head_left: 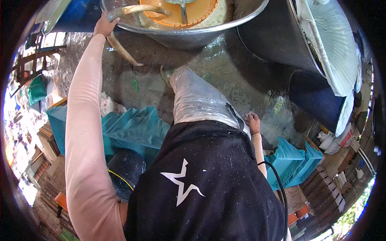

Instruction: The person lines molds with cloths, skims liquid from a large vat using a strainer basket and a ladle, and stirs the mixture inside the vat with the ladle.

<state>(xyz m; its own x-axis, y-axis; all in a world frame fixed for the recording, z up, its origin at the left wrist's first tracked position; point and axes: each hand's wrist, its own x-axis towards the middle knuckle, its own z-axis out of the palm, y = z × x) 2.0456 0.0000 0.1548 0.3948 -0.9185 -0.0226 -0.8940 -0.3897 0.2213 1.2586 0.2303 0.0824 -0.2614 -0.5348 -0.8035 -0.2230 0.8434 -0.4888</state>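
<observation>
At the near left rim of a wide metal basin (225, 27), my left hand (105, 25) is closed around a tan hose (140, 9). One end of the hose reaches into the basin; the other hangs down outside, its tip near the wet floor. An orange basket (214, 9) sits in the basin in pale, cloudy liquid, with a metal piece (183, 13) upright inside it. My right hand (252, 121) hangs beside my hip, fingers loosely bent and apart, with nothing visible in it.
Dark drums (277, 30) stand at the right, topped with white cloth (327, 44). Teal sheeting (132, 128) lies over low forms on both sides behind me. A black bucket (126, 166) stands at lower left. The concrete floor (161, 94) looks wet.
</observation>
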